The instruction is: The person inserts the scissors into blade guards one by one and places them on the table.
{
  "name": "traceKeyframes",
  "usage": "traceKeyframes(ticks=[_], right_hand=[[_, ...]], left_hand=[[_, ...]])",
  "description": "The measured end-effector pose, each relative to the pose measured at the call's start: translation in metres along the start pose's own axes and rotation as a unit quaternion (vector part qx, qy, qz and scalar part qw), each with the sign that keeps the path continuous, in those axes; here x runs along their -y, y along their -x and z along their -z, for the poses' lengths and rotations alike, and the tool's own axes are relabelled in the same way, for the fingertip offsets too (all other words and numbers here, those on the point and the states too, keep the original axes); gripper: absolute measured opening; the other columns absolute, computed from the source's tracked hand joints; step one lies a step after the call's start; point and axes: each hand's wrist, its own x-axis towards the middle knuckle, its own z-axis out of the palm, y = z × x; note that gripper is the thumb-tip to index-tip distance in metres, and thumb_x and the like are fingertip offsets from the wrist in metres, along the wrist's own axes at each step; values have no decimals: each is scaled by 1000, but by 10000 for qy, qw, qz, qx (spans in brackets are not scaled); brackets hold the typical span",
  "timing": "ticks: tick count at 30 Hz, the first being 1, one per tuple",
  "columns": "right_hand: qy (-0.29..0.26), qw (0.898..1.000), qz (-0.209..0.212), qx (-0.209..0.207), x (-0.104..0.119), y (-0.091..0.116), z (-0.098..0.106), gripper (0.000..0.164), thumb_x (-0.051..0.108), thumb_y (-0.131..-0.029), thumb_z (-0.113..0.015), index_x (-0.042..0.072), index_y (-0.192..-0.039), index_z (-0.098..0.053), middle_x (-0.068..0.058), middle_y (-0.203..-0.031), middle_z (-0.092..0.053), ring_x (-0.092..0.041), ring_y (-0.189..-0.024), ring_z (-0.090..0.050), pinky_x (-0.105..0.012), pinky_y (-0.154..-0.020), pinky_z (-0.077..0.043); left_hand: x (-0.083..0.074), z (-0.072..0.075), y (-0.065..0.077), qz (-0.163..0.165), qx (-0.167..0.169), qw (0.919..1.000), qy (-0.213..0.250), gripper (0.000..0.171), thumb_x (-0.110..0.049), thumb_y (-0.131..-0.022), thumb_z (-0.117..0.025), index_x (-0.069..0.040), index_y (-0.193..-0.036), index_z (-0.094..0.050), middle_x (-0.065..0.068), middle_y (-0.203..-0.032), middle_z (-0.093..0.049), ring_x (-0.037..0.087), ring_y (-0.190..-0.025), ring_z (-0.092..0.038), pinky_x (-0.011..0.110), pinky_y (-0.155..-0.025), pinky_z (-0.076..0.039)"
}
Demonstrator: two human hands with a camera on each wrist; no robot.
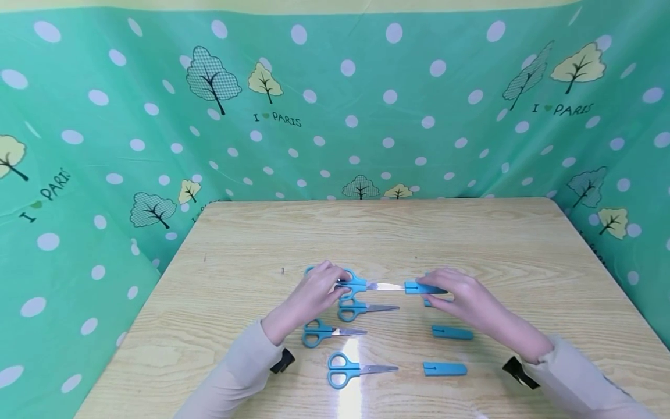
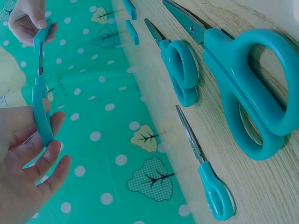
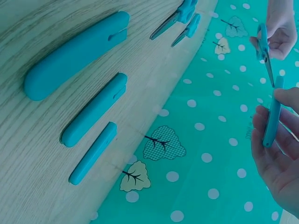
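Observation:
My left hand (image 1: 316,289) pinches a pair of scissors (image 1: 357,284) by its blue handles, blades pointing right. My right hand (image 1: 466,293) grips a blue blade cover (image 1: 415,288) between thumb and fingers. In the head view the blade tips meet the cover's left end; the right wrist view also shows the scissors (image 3: 262,42) in line with the cover (image 3: 275,112). Below the hands lie more scissors (image 1: 352,310), a second pair (image 1: 316,333) and a third (image 1: 342,370). A blue handle (image 1: 309,269) shows partly behind my left hand.
On the right side of the wooden table (image 1: 235,233) lie a blue cover (image 1: 452,332) and another cover (image 1: 445,369). One more cover (image 1: 428,302) is mostly hidden by my right hand. A green dotted curtain (image 1: 366,134) hangs behind and beside the table.

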Motion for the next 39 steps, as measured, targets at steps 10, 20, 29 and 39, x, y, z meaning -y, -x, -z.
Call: traceKeyframes(ticks=[10, 20, 29, 39], right_hand=[[37, 10000, 53, -8, 3, -2, -1, 24, 10, -70, -73, 6, -93, -66, 1, -88, -64, -15, -81, -60, -14, -73, -46], [59, 10000, -50, -33, 0, -1, 4, 47, 43, -90, -38, 5, -93, -66, 1, -88, -64, -16, -81, -60, -11, -72, -44], [112, 9999, 2, 61, 1, -1, 3, 36, 37, -88, -50, 6, -94, -65, 0, -89, -64, -17, -83, -60, -19, -74, -47], [63, 9997, 245, -47, 3, -4, -2, 21, 12, -73, -70, 6, -93, -66, 1, -87, -64, -15, -80, -59, -18, -71, -47]], left_hand=[[-5, 1, 0, 142, 81, 9999, 13, 15, -13, -80, -64, -7, -93, -59, 1, -89, -64, 12, -81, -50, 21, -68, -42], [-2, 4, 2, 155, -12, 9999, 61, 16, -11, -80, -65, -7, -93, -58, 1, -89, -64, 11, -80, -49, 21, -68, -43], [-2, 2, 1, -22, -99, 9999, -4, 16, -12, -79, -65, -6, -93, -59, 1, -88, -64, 11, -79, -50, 20, -66, -42], [-6, 1, 0, -106, -113, 9999, -4, 15, -13, -79, -65, -7, -92, -60, 1, -88, -65, 12, -81, -51, 21, -68, -42]])
